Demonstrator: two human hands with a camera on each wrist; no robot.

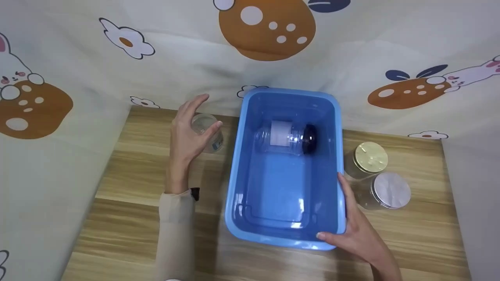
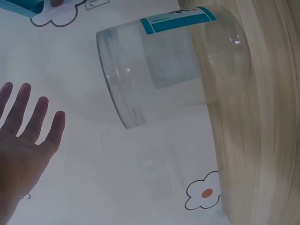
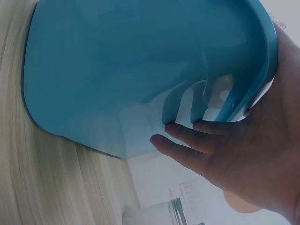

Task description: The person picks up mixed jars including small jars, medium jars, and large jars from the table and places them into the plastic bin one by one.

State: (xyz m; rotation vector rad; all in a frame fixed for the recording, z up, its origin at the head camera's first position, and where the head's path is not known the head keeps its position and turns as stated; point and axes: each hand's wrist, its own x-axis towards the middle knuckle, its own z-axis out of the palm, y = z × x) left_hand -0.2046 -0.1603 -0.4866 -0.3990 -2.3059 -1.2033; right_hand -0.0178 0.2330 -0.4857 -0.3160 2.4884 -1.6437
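My left hand (image 1: 189,130) is spread beside a clear plastic jar (image 1: 203,121), thumb and fingers held apart around its far-left side. In the left wrist view the lidless jar (image 2: 168,65) stands upright on the wooden tabletop with a teal-edged label, and the fingers are apart from it. My right hand (image 1: 353,230) grips the near right corner of a blue plastic bin (image 1: 281,187). Its thumb hooks over the rim while the fingers lie along the outer wall (image 3: 103,79). Inside the bin, a clear jar (image 1: 279,134) with a dark lid lies on its side.
Right of the bin stand two clear jars, one with a gold lid (image 1: 371,157) and one with a silver lid (image 1: 391,190). A patterned white cloth (image 1: 183,58) rises behind and beside the wooden tabletop (image 1: 136,164).
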